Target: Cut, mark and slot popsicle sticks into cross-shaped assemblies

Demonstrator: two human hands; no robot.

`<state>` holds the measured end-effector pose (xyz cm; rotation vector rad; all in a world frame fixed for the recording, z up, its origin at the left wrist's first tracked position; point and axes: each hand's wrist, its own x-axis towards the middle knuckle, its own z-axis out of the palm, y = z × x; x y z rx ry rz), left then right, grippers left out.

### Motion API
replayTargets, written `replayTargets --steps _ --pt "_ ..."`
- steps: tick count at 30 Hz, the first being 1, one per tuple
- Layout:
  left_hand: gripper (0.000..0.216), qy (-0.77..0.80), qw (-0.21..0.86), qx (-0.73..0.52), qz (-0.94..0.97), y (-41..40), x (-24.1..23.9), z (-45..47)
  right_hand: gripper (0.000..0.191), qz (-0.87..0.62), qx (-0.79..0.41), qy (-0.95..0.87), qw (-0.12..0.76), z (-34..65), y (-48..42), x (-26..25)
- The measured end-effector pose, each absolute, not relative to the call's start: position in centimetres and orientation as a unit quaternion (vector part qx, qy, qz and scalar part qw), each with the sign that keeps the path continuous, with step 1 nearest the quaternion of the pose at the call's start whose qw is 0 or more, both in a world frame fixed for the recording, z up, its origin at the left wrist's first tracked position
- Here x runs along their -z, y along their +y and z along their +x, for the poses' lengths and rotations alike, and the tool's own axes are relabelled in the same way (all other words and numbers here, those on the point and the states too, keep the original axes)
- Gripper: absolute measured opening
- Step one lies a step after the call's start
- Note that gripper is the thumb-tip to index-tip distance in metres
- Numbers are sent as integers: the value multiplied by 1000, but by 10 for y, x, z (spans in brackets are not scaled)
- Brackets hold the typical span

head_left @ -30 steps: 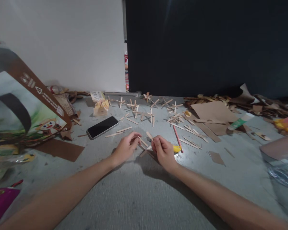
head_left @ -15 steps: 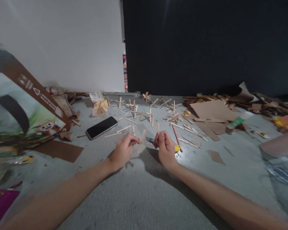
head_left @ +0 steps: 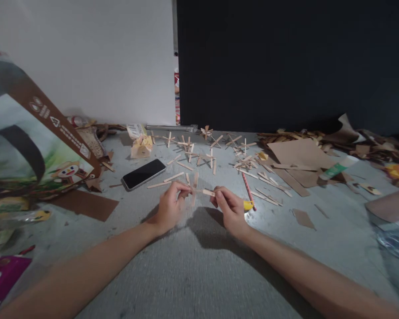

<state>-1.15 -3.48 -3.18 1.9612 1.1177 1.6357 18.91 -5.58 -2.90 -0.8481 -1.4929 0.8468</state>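
One pale wooden stick is held above the worktop between our two hands, its end pinched in the grip of our right hand, probably so that the rest juts free to the left. Our left hand has its thumb and fingertips closed on some crossed sticks, likely to steady them by an edge; blur hides how they join and whether the stick touches them. Just beside our right hand, a yellow object is partly covered, so we cannot tell whether that hand holds it too. Near it lies a red striped rod, with loose sticks to the right, within easy reach, we judge. Farther back lie small stick crosses, perhaps to spare them from our wrists; several overlap too closely to separate. A phone lies left of them, and a printed bag is cut off by the left edge.
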Motion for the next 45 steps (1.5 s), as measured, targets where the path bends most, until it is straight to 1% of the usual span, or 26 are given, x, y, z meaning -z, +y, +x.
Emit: replayTargets --steps 5,9,13,19,24,29,33,38,41,45 --pt "12 378 249 -539 710 -33 29 -11 47 -373 -367 -641 562 188 -56 27" --pt "17 346 301 -547 700 -31 32 -11 47 -370 -370 -638 565 187 -56 23" --pt "21 355 328 -557 675 -28 37 -11 48 -364 -383 -643 554 186 -59 24" --pt "18 365 358 -557 654 -26 33 -10 47 -370 -383 -648 545 186 -61 27" --pt "16 374 328 -558 664 -27 33 -11 44 -370 -380 -645 551 186 -62 29" --pt "18 409 291 -540 675 -25 34 -12 44 -367 -395 -638 550 185 -61 31" --pt "21 405 275 -544 682 -25 33 -13 43 -369 -401 -626 558 185 -60 34" --pt "10 389 239 -580 674 -29 33 -11 42 -332 -426 -621 568 186 -61 39" --pt "14 363 209 -604 678 -30 33 -11 43 -327 -387 -637 582 187 -61 38" --pt "17 354 195 -601 689 -29 32 -11 46 -345 -327 -652 590 187 -60 33"
